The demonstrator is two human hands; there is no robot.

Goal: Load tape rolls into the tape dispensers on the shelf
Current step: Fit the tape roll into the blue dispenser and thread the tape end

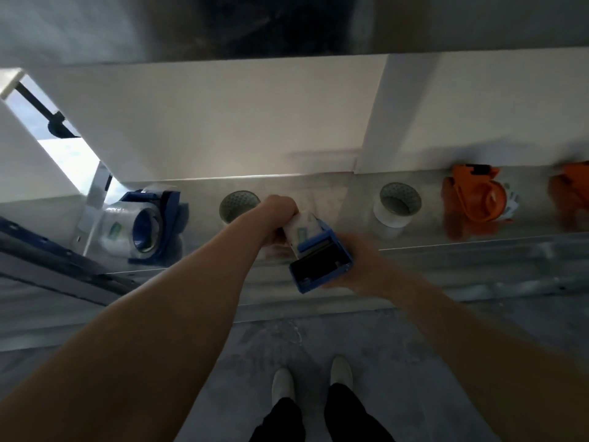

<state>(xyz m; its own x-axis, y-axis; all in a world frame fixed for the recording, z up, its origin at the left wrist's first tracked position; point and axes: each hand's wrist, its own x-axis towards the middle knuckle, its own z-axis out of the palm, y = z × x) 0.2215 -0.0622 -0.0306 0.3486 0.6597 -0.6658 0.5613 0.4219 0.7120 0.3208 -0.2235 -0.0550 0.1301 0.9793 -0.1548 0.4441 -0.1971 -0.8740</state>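
left hand [278, 218] gripping tape roll [301, 232] | right hand [357, 266] clasped round blue dispenser [322, 269] | both over shelf [344, 202] | spare roll [396, 202] and orange dispenser [475, 196] to the right | loaded dispenser [149, 224] at left

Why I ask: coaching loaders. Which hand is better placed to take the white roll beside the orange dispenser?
Right, probably: the right hand holds the blue dispenser on the side nearer that white roll; the left hand grips its far end.
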